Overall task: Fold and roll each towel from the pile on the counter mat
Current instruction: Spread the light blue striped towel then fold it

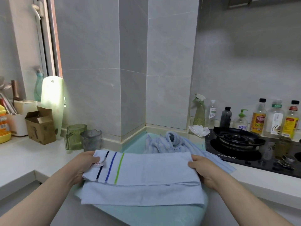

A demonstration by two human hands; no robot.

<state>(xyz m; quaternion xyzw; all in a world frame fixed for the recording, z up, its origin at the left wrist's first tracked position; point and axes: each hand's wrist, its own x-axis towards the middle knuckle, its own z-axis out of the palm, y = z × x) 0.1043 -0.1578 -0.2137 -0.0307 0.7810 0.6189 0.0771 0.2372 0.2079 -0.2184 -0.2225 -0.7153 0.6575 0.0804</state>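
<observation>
A pale blue towel [146, 175] with a black, a blue and a green stripe near its left end lies folded lengthwise on the light green counter mat [146, 214]. My left hand [84, 167] grips its left end by the stripes. At the other end my right hand [205, 170] grips the folded upper layer. Behind the towel a pile of crumpled pale blue towels [169, 142] sits at the far end of the mat.
Two glass mugs [84, 139] stand left of the mat, near a cardboard box [40, 128]. A black gas hob [252, 149] lies to the right, with bottles [259, 118] along the wall and crumpled white paper [198, 130] beside it. The tiled wall corner juts out behind.
</observation>
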